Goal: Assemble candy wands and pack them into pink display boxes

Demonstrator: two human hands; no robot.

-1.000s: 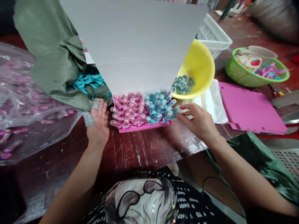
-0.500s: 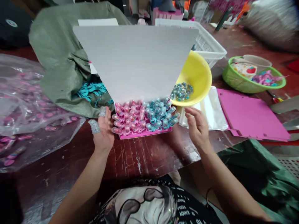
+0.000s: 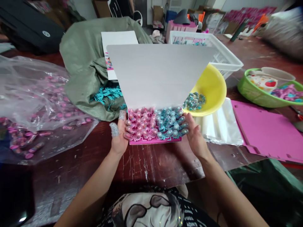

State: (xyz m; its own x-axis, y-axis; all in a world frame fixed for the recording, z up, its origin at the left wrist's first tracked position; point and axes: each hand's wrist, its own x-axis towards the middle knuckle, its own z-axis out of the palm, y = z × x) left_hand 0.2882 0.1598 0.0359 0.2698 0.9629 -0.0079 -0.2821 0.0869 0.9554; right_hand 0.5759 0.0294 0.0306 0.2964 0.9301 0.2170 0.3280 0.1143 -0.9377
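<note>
An open box [image 3: 155,142] with a pink front edge stands on the dark red table, its large white lid [image 3: 157,74] raised behind it. Pink capsule-like pieces [image 3: 142,123] fill its left half and blue ones [image 3: 169,123] its right half. My left hand [image 3: 119,137] is at the box's left side, palm inward, fingers extended, with silvery wraps on two digits. At the right side my right hand [image 3: 196,137] has its fingers beside the blue pieces. Neither hand is closed around anything; both lie close against the box's ends.
Left lies a clear plastic bag [image 3: 47,104] of pink pieces. Behind are a grey-green sack [image 3: 78,47] and a white basket [image 3: 230,61]. A yellow bowl [image 3: 215,91], clear bags [image 3: 220,126], pink sheets [image 3: 267,129] and a green basin [image 3: 253,91] are on the right.
My right hand has moved in from the right to the box's side. The view has shifted, so the scene sits further right and lower. My left hand remains beside the box.
</note>
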